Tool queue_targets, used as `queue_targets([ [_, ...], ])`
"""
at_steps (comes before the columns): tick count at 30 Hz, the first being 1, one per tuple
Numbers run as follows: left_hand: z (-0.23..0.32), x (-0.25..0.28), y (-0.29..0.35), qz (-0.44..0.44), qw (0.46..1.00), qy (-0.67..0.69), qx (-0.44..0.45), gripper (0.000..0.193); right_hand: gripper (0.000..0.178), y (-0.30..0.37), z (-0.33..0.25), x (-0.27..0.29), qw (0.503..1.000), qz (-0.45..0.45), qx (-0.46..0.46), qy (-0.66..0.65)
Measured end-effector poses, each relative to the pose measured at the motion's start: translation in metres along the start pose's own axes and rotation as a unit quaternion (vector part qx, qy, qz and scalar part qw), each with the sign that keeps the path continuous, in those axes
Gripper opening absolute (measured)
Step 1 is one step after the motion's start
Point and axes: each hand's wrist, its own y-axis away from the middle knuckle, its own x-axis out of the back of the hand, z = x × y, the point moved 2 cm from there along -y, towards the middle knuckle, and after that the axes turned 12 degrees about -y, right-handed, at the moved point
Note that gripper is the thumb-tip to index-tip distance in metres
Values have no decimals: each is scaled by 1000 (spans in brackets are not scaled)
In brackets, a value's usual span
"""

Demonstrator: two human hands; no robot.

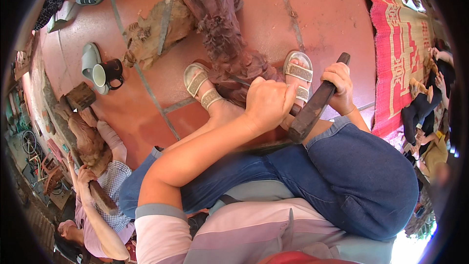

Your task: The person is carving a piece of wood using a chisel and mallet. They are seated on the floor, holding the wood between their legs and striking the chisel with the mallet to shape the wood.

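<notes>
A dark reddish-brown wood carving (220, 24) lies on the floor in front of me, its near end between my sandalled feet. My left hand (267, 103) is closed in a fist over that near end. It grips what looks like a chisel (295, 110); the butt of its handle shows beside the fist, and most of the tool is hidden. My right hand (338, 87) wraps round the narrow end of a dark wooden mallet (315, 112). The mallet's thick end points back towards me, close beside the chisel's butt.
A rough wood block (163, 32) lies left of the carving. Farther left, a dark mug (108, 74) stands by a grey slipper (90, 58). At lower left another person holds a wooden mallet (102, 198) near a carving (88, 139). A red patterned mat (398, 49) covers the right side.
</notes>
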Motion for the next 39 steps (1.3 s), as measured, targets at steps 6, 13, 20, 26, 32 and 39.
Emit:
queue_targets([
  [6, 1, 5, -4, -21, 999, 46, -4, 41, 26, 13, 4, -5, 999, 6, -36, 4],
  [13, 22, 11, 7, -5, 999, 26, -27, 37, 26, 18, 6, -2, 997, 34, -65, -38],
  [20, 8, 21, -18, -38, 987, 135, 76, 49, 31, 5, -4, 3, 995, 71, -35, -55],
  [26, 2, 5, -20, -30, 995, 50, 80, 49, 27, 14, 6, -10, 995, 29, -77, -47],
  [32, 1, -5, -23, -60, 995, -6, 80, 51, 27, 32, 6, -17, 988, 35, -138, -59],
  [39, 3, -6, -20, -38, 998, -21, 50, 48, 30, 36, 18, -14, 981, 85, -154, -87],
])
